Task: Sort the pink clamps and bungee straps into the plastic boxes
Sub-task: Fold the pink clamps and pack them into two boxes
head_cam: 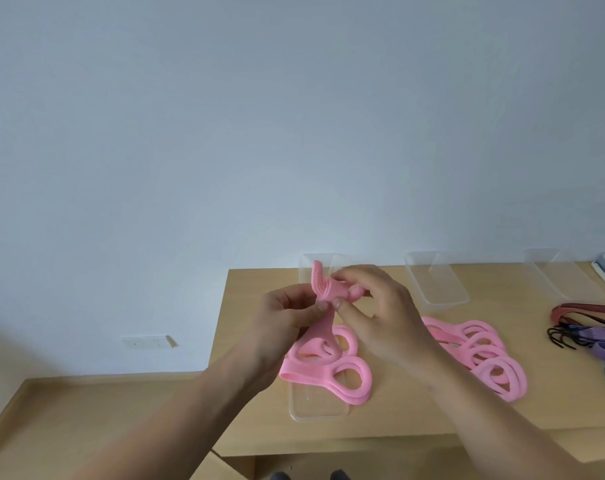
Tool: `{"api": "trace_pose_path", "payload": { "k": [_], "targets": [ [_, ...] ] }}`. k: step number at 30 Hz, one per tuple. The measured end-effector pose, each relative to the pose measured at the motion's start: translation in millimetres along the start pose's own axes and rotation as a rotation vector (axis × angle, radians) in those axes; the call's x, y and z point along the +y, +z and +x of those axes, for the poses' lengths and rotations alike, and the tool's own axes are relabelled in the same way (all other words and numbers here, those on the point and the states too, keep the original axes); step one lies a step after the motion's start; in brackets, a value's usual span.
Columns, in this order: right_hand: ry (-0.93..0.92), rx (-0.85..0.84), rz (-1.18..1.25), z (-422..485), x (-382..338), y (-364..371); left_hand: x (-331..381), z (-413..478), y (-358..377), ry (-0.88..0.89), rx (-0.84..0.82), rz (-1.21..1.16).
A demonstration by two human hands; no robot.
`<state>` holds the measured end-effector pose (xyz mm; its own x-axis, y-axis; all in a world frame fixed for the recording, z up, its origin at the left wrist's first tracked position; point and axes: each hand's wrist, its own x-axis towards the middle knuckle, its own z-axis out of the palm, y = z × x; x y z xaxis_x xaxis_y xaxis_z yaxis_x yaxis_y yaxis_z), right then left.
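Evidently both hands (287, 317) (384, 313) pinch clamp (323, 289) (pink)

Wooden table (432, 420) against a pale wall (294, 116) bearing a socket (148, 342).

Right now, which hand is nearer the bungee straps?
Right. The right hand grips the pink clamp, left of the bungee straps across the clamp pile; the left hand pinches the same clamp farther left.

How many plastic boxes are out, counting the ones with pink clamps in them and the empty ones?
Boxes holding pink clamps: 1, the left box
Empty boxes: 2, the middle box and the right box
Total: 3
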<state>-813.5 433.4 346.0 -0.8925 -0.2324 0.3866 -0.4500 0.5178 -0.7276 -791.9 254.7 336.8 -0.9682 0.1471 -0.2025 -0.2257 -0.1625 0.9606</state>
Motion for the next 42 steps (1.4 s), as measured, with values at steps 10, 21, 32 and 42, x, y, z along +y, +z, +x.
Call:
{"api": "trace_pose_path", "payload": {
  "k": [10, 21, 32, 42],
  "targets": [
    [-0.059, 0.049, -0.01, 2.8, 2.7, -10.1, -0.1, -2.3, 2.7, -0.113, -0.091, -0.022],
    [-0.256, 0.153, -0.213, -10.9, 15.1, 7.0, 6.0, -6.6, 8.2, -0.103, -0.138, 0.013],
    [-0.193, 0.131, -0.026, -16.8, 8.8, 0.5, 13.3, -1.9, 7.9, -0.098, -0.128, -0.055],
    [0.086, -0.126, 0.091, -1.3, -5.5, 0.3, 10.2, -2.2, -11.7, -0.066, -0.092, -0.021]
  ]
}}
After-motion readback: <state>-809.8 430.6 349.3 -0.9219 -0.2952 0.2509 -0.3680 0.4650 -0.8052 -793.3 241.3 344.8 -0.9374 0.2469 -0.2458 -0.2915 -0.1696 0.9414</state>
